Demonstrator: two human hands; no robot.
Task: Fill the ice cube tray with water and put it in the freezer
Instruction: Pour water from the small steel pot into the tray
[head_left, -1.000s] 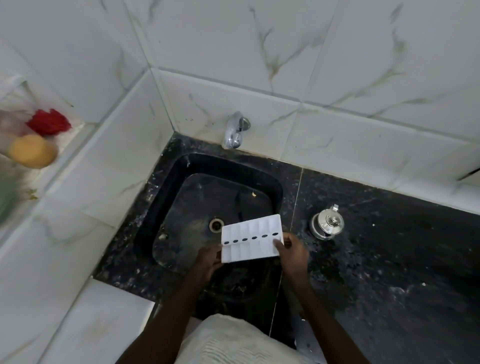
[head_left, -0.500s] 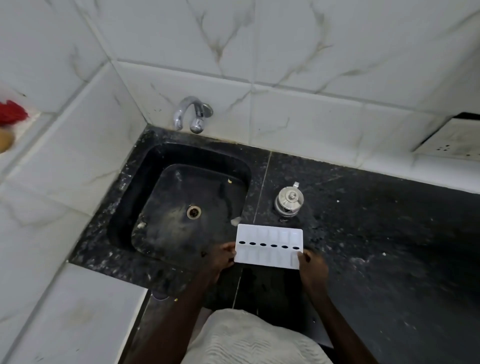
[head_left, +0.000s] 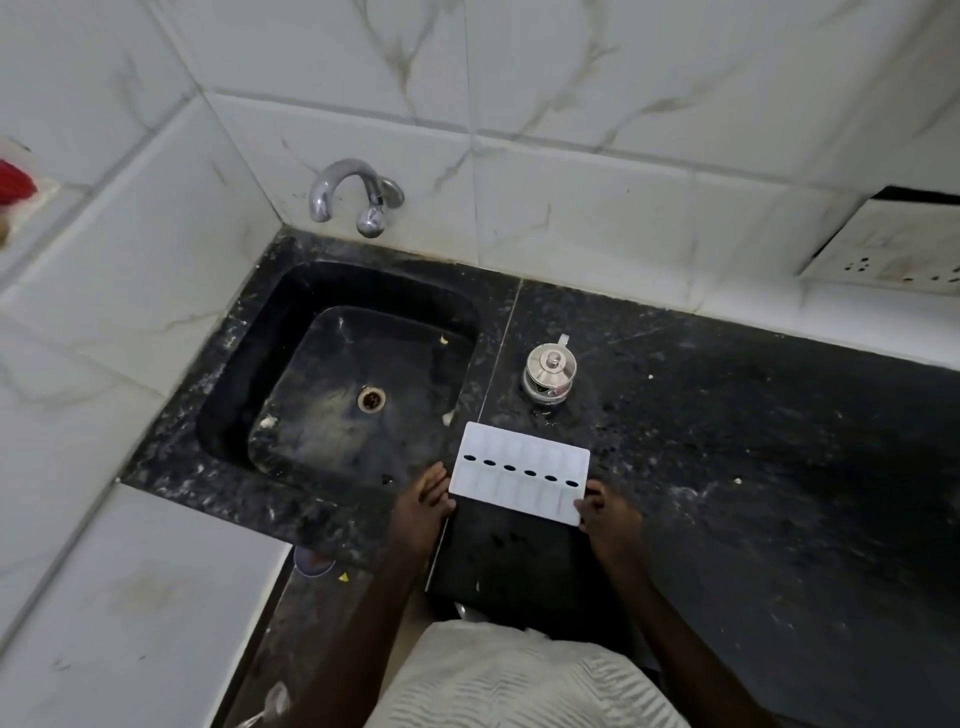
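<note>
Two hands, one tray; entries run from the body outward.

1. shirt (head_left: 519, 680): pale, ribbed, at the bottom edge of view.
2. left hand (head_left: 422, 506): fingers closed on the tray's left short end, near corner.
3. right hand (head_left: 605, 512): fingers curled round the right short end, near corner.
4. tray (head_left: 519, 473): white, two rows of cells, six dark ovals along the middle. It sits level over the counter, just right of the sink. Whether it rests on the stone or hangs just above it cannot be told. Whether the cells hold water cannot be told either.
   Change: a second ago the tray was over the sink's near right corner. It has since travelled right, clear of the basin and across the seam.
5. counter (head_left: 753, 467): black speckled stone.
6. pot (head_left: 550, 370): small, steel, lidded. It stands just beyond the tray and apart from it.
7. sink (head_left: 322, 421): black, with a central drain and a few pale scraps. It lies left of the tray.
8. tap (head_left: 358, 195): chrome, on the wall behind the sink, with no stream visible.
9. socket (head_left: 883, 249): white plate, far right wall.

Assessment: the shift away from the tap suggests work at the sink is finished or paused. Setting down or carrying off looks likely next. No freezer is in view. If the tray is full, it must stay level to avoid spilling.
</note>
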